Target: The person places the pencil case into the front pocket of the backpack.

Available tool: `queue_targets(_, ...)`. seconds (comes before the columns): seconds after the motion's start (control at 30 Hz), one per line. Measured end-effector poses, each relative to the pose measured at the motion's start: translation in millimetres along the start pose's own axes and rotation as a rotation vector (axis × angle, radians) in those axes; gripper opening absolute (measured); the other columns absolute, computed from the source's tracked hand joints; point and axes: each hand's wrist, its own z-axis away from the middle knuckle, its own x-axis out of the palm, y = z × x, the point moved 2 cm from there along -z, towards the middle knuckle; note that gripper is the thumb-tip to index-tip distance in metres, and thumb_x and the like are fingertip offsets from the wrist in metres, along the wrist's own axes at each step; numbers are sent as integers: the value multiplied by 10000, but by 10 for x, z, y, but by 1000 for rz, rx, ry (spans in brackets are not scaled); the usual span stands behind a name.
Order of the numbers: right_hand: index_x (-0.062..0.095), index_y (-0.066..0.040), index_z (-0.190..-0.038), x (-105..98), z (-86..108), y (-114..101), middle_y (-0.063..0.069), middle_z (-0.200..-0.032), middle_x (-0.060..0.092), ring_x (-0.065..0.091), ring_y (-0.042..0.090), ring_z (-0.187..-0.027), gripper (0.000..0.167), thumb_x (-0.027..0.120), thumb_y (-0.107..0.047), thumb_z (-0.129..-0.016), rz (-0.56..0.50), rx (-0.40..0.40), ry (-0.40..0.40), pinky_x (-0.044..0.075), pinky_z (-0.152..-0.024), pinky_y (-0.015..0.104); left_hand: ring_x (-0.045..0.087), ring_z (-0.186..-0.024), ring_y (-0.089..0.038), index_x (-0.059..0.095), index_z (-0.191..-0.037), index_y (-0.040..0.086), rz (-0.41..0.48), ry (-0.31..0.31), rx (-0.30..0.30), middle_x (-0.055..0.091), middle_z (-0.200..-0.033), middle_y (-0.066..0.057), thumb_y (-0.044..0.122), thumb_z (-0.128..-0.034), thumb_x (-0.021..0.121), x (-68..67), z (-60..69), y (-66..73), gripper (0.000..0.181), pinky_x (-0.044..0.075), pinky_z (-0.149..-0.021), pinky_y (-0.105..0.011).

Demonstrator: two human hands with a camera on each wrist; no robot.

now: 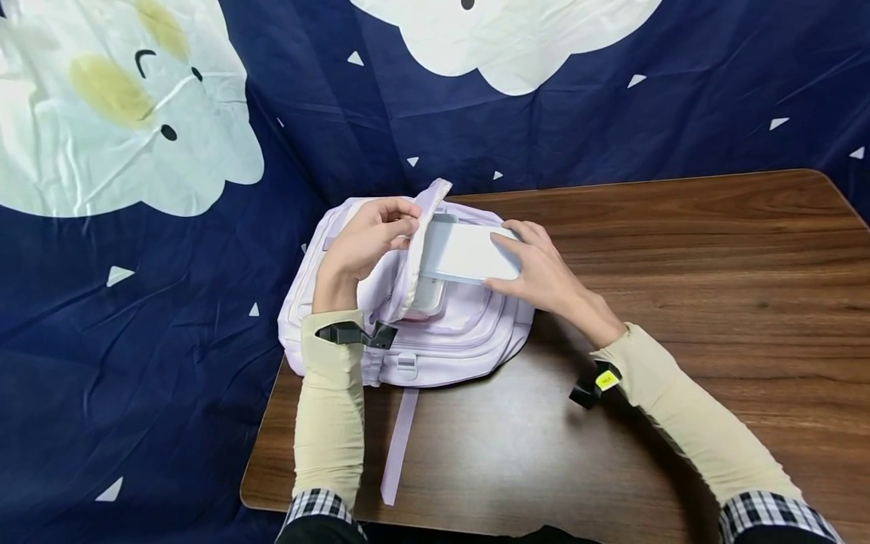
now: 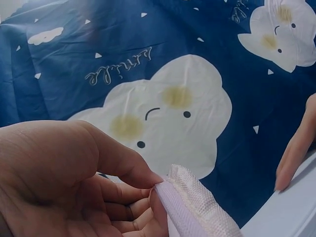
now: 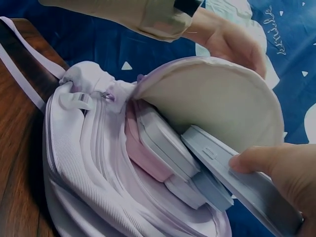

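A lavender backpack [image 1: 462,351] lies on the table with its front pocket unzipped. My left hand [image 1: 363,238] pinches the edge of the pocket flap [image 2: 197,205] between thumb and fingers, holding it up and away from the opening. With thumb and fingers on its edges, my right hand [image 1: 547,272] grips a flat pale-blue box [image 1: 469,251], one end of it at the pocket mouth. The right wrist view shows this box tilted beside the flap's cream lining [image 3: 217,94]. Inside the pocket are a pink case [image 3: 140,155], a whitish box [image 3: 165,140] and a blue-grey piece [image 3: 215,190].
Under the backpack is a brown wooden table [image 1: 714,302]. A lavender strap [image 1: 401,446] trails toward its front edge. Dark blue cloth [image 1: 381,113] with white clouds hangs behind and at the left.
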Motion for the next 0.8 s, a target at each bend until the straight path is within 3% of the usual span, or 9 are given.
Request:
queue_targets(0.27,557,-7,-1307,207,-177,-44,208,-1388,459,362,370,-1290,747,798,-394,-715,-11,16,13,317,-1085,479,518,-650,-80,545,-1006,-42,-28,-5,-7,554,-803,5,-45,-904,484,95,-55,-8,119,456,-592,-170)
queue_targets(0.53,543,-6,-1318,398,-310,-153,205,-1386,460,376,356,-1304,748,787,-397,-730,-23,-30,24,294,-1118,439,482,-640,-76,538,-1041,-55,-63,0,5,537,-796,11,-35,-907,481,100,-63,-15,147,416,-580,-158)
queue_targets(0.67,516,-5,-1340,473,-375,-165,202,-1423,424,342,349,-1340,766,781,-412,-746,-55,-18,14,255,-1144,449,474,-628,-73,533,-1037,-55,-38,3,6,540,-807,6,-43,-907,481,87,-61,-15,141,403,-566,-149)
queue_targets(0.8,465,-19,-1385,493,-322,-136,192,-1473,364,279,348,-1388,801,764,-436,-770,-114,32,23,228,-1156,473,480,-627,-71,529,-1029,-49,-17,2,-19,541,-808,5,-48,-908,476,72,-37,-34,132,406,-569,-152)
